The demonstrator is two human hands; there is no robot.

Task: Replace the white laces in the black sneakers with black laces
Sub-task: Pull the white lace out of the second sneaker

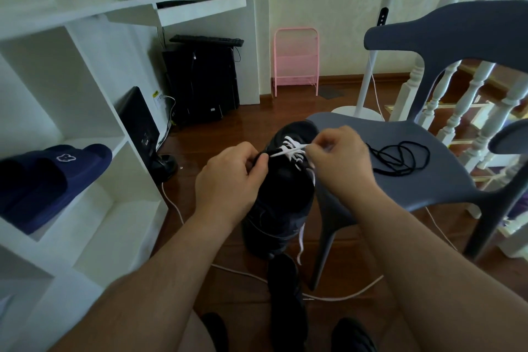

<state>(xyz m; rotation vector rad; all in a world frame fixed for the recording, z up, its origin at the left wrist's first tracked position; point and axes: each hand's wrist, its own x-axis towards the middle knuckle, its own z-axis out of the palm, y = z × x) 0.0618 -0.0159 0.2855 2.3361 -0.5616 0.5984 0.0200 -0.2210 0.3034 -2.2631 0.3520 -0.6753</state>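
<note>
At the centre of the frame a black sneaker [281, 188] is held up between both hands, its toe pointing away toward the front corner of a grey chair [405, 157]. The left hand [228, 183], just left of centre, grips the shoe's side with its fingers curled, thumb and forefinger pinching near the end of a taut stretch of white lace [290, 150]. The right hand [340, 160], just right of centre, is closed on the other end of that stretch, pinching it above the eyelets. The lace is still threaded in crossings over the front of the shoe, and a loose white end hangs down the shoe's right side toward the floor. The black laces [400, 157] lie in a loose coil on the chair seat, right of centre, just beside the right hand but apart from it. A second sneaker [285, 303] stands on the wood floor at lower centre, below the held one. Blue slippers [51, 180] sit on a white shelf [94, 71] at the left edge.
</note>
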